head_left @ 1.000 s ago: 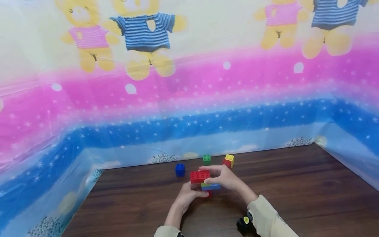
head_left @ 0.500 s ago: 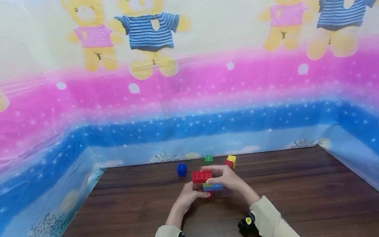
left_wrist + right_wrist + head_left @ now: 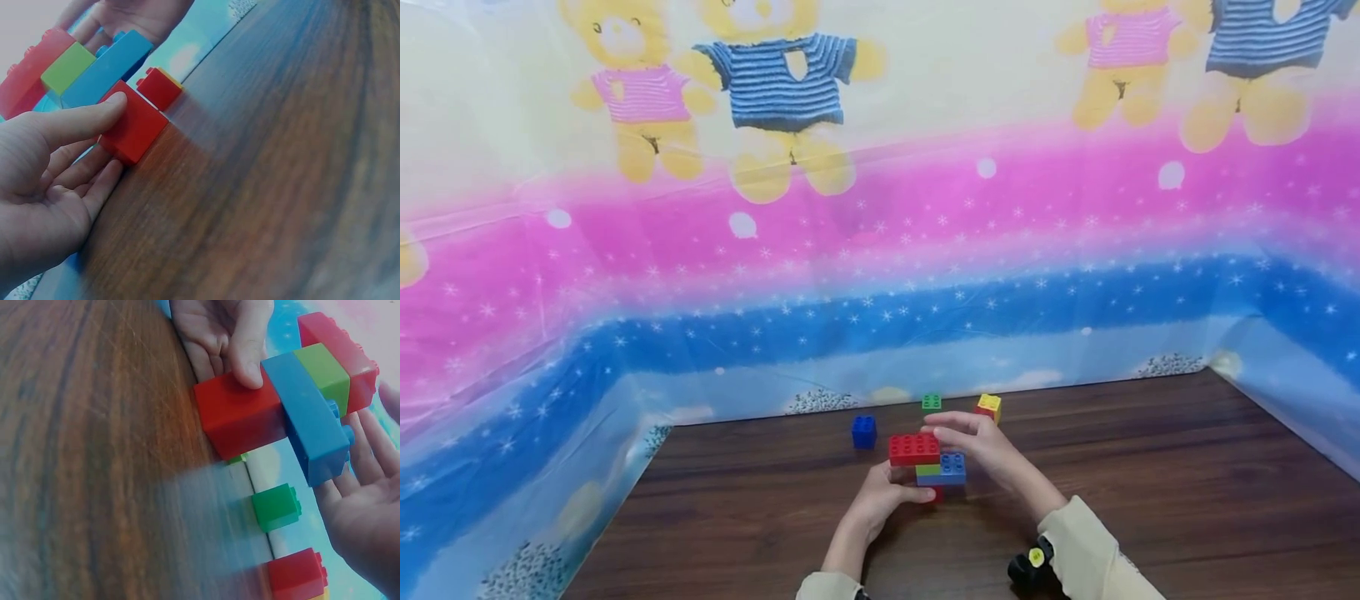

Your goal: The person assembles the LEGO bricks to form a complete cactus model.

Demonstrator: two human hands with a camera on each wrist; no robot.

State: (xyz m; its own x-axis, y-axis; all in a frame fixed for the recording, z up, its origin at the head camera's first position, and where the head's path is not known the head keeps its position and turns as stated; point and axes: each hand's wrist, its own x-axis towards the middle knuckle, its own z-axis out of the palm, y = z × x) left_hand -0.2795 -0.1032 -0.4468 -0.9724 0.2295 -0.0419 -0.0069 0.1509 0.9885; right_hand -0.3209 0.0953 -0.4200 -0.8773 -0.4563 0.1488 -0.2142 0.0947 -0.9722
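Note:
A stepped stack of toy building bricks stands on the table. Its red bottom brick [image 3: 134, 128] carries a long blue brick [image 3: 309, 419], then a lime green brick [image 3: 322, 372], then a long red brick [image 3: 913, 450] that overhangs to the left. My left hand [image 3: 876, 500] holds the bottom brick, the thumb on its near face and fingers on the other side. Beside the upper bricks is my right hand [image 3: 988, 450], its fingers extended behind the stack and its thumb off the bricks. Whether those fingertips touch the stack cannot be told.
Behind the stack, a dark blue brick [image 3: 863, 432] stands at the left, a green brick [image 3: 932, 402] in the middle, and a yellow brick [image 3: 990, 403] with a red brick [image 3: 294, 575] at the right. A patterned cloth [image 3: 880, 350] borders the wooden table [image 3: 730, 500].
My right hand has let go of the long red top brick and drawn slightly up and right. The blue brick's studs now show. My left hand keeps its hold at the base.

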